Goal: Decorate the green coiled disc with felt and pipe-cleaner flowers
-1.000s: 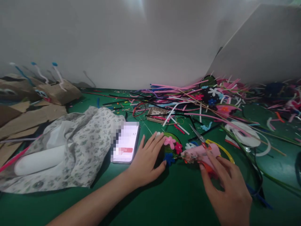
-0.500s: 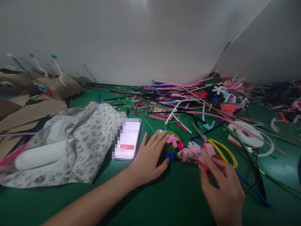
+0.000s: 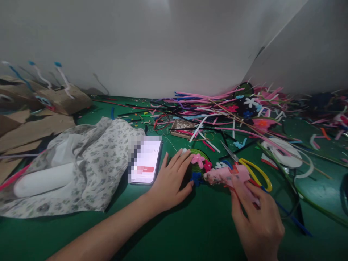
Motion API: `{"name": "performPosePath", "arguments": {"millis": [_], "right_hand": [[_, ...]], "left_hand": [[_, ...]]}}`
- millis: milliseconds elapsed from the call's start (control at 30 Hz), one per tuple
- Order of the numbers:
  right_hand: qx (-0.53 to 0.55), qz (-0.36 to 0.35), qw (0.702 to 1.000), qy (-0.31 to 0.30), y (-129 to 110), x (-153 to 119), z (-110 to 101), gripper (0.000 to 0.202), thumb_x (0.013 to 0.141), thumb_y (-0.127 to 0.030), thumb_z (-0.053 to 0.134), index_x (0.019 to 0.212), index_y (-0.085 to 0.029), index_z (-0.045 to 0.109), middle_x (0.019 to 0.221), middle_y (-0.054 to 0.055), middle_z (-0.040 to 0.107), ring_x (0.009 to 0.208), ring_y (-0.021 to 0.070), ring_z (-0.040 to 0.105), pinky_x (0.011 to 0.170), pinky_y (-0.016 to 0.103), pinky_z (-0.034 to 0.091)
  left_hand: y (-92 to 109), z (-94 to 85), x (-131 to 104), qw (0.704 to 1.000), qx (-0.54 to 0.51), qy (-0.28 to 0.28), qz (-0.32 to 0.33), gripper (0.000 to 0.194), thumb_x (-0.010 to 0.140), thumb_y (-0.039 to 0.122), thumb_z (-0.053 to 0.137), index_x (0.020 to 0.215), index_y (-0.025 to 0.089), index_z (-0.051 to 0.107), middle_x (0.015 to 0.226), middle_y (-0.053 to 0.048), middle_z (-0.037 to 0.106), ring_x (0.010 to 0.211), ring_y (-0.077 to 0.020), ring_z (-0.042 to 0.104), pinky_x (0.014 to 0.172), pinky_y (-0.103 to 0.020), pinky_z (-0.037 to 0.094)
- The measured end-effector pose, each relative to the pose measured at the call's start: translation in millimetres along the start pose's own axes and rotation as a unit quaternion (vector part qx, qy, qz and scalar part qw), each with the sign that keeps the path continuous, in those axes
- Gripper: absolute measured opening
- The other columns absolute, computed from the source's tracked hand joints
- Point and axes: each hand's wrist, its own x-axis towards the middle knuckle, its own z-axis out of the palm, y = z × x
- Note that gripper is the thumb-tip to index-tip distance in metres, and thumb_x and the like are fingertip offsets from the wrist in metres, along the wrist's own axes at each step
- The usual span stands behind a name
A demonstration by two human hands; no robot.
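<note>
My right hand is wrapped round a pink hot glue gun, whose smeared nozzle end points left. Just left of that nozzle lies a small blue flower. A green coiled disc bears a pink flower, with a darker pink flower at its lower right edge. Palm down, my left hand rests beside the disc with its fingers spread. Its fingertips are at the disc's left edge and its thumb tip is by the blue flower; whether they touch is unclear.
A lit phone lies left of my left hand, beside a patterned cloth. Scissors with yellow handles lie behind the glue gun. Loose pipe cleaners heap along the wall, near a small box of beads. Cardboard pieces lie far left.
The view has shifted slightly, so most things sit a little further left. The glue gun in my right hand has turned slightly, its handle now showing more. My left hand stays by the disc.
</note>
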Motion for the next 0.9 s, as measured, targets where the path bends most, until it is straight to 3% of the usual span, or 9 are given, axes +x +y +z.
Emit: {"name": "performPosePath", "arguments": {"millis": [133,333,433,533,600,667,767,900], "right_hand": [[-0.018,0.000,1.000,-0.010,1.7,-1.9,-0.3,0.073,0.081,-0.015,0.071,0.145,-0.030,0.038,0.099,0.009,0.062,0.079,0.0215,0.065,0.069,0.032,0.051],[0.078,0.096,0.992,-0.035,14.3,-3.3,-1.0,0.048,0.083,-0.028,0.069,0.129,-0.027,0.057,0.102,0.009,0.062,0.087,0.0233,0.064,0.070,0.033,0.052],[0.077,0.158,0.982,-0.068,44.8,0.2,9.3,0.043,0.086,-0.043,0.061,0.125,-0.024,0.061,0.104,0.011,0.063,0.091,0.0263,0.064,0.071,0.036,0.052],[0.053,0.206,0.969,-0.126,92.3,3.9,28.1,0.051,0.086,-0.055,0.053,0.126,-0.024,0.059,0.108,0.011,0.066,0.097,0.0314,0.064,0.074,0.040,0.051],[0.041,0.191,0.960,-0.199,120.3,6.9,37.0,0.056,0.087,-0.060,0.047,0.125,-0.021,0.059,0.110,0.013,0.067,0.097,0.0342,0.064,0.073,0.044,0.051],[0.026,0.137,0.963,-0.230,134.6,12.8,38.2,0.057,0.089,-0.060,0.040,0.121,-0.018,0.060,0.112,0.014,0.066,0.097,0.0351,0.063,0.077,0.046,0.050],[0.006,0.084,0.978,-0.189,125.4,30.9,30.4,0.045,0.093,-0.051,0.034,0.107,-0.019,0.064,0.107,0.012,0.067,0.099,0.0322,0.061,0.082,0.045,0.047],[0.074,0.039,0.984,-0.160,82.2,73.3,33.4,0.030,0.094,-0.040,0.040,0.092,-0.022,0.064,0.095,0.006,0.068,0.092,0.0249,0.061,0.078,0.037,0.045]], "left_hand": [[0.4,0.0,0.2,1.000,0.001,0.001,0.002,0.066,0.090,0.034,0.047,0.151,0.022,0.021,0.158,-0.007,0.028,0.146,-0.0301,0.016,0.116,-0.060,0.010],[1.5,-0.7,-1.3,1.000,0.002,0.007,-0.001,0.067,0.090,0.031,0.046,0.151,0.022,0.020,0.158,-0.006,0.028,0.146,-0.0296,0.016,0.116,-0.060,0.011],[1.2,-0.6,-2.6,1.000,-0.001,0.014,0.005,0.068,0.090,0.031,0.047,0.151,0.021,0.019,0.158,-0.007,0.028,0.146,-0.0298,0.017,0.117,-0.060,0.012],[0.7,-1.1,-3.9,1.000,-0.005,0.017,0.007,0.067,0.091,0.034,0.046,0.151,0.021,0.019,0.158,-0.008,0.028,0.146,-0.0295,0.017,0.117,-0.060,0.013],[0.5,-2.1,-4.9,1.000,-0.008,0.030,0.006,0.065,0.092,0.035,0.046,0.150,0.021,0.021,0.158,-0.009,0.028,0.146,-0.0295,0.017,0.117,-0.060,0.014],[0.3,-3.6,-6.3,0.999,-0.014,0.049,0.008,0.062,0.092,0.033,0.046,0.148,0.020,0.024,0.157,-0.010,0.030,0.146,-0.0290,0.018,0.117,-0.059,0.016],[0.3,-5.4,-8.2,0.997,-0.021,0.065,0.029,0.052,0.091,0.028,0.046,0.142,0.022,0.034,0.153,-0.009,0.036,0.145,-0.0279,0.022,0.116,-0.057,0.019],[0.7,-3.6,-8.2,0.996,-0.007,0.073,0.058,0.041,0.090,0.027,0.050,0.130,0.025,0.046,0.146,-0.008,0.045,0.142,-0.0305,0.028,0.114,-0.062,0.020]]}}
